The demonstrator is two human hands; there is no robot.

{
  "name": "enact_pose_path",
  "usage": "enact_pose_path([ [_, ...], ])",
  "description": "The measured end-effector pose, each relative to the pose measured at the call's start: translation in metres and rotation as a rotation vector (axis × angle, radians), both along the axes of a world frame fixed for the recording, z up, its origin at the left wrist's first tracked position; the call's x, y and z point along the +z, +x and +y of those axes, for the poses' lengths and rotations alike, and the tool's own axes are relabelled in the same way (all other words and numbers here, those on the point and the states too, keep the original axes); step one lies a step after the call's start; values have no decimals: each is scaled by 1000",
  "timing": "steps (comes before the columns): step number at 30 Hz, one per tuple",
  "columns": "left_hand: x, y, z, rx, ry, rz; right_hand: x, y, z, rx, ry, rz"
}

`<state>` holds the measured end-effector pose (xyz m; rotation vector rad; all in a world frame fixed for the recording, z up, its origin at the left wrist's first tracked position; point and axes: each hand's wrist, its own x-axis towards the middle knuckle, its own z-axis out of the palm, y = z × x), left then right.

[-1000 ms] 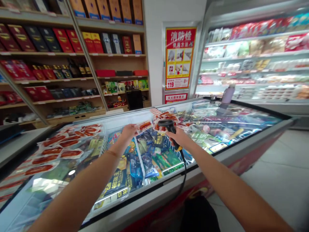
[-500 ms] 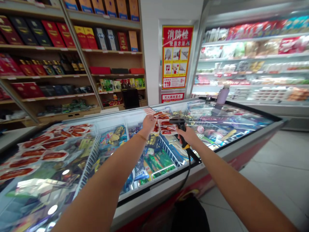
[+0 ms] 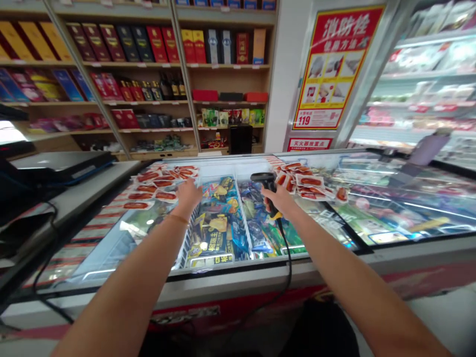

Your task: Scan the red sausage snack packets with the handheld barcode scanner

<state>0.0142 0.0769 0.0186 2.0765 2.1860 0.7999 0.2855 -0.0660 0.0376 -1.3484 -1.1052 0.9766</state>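
My right hand [image 3: 280, 202] is wrapped round the handle of a black and yellow barcode scanner [image 3: 265, 177], held above the glass freezer top [image 3: 256, 265]. The scanner's head points left, and its cord hangs down over the freezer's front edge. Just right of it lies a pile of vacuum-packed sausages [image 3: 310, 182]. My left hand [image 3: 189, 196] is at the near right side of another group of sausage packs [image 3: 147, 188]. Its thumb stands apart and no pack shows in it. The other fingertips are partly hidden, so contact with a pack is unclear.
Frozen bags [image 3: 211, 228] lie in wire baskets under the glass. A purple bottle [image 3: 429, 148] stands on the freezer's right end. At left is a counter [image 3: 76, 198] with a dark device and cables. Shelves of boxes [image 3: 163, 44] line the back wall.
The view has swung left. My left hand has moved from the right sausage pile to the left group. My right hand still holds the scanner, now pulled back from the right pile.
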Motion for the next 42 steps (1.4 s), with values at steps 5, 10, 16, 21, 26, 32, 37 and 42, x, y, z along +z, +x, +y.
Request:
enact_pose_path([
  [5, -8, -50, -9, 137, -71, 72, -8, -62, 24, 100, 25, 67],
  [10, -15, -32, -22, 62, -66, 75, -28, -88, 27, 162, 20, 105],
  [16, -6, -19, -29, -53, 88, -27, -35, -72, 20, 129, -22, 106],
  [21, -8, -38, -13, 14, 103, -53, -34, -69, 19, 121, -41, 118],
  [26, -15, -36, 1, -130, -93, 10, -38, -73, 19, 173, -4, 49],
  [32, -17, -24, -3, -211, -102, 205, -37, -72, 16, 180, -6, 17],
  [37, -12, -36, -5, -135, -76, 73, -38, -72, 16, 193, 11, 13],
  [42, -11, -59, 3, -51, -165, 41, -40, -73, 15, 212, 15, -32],
])
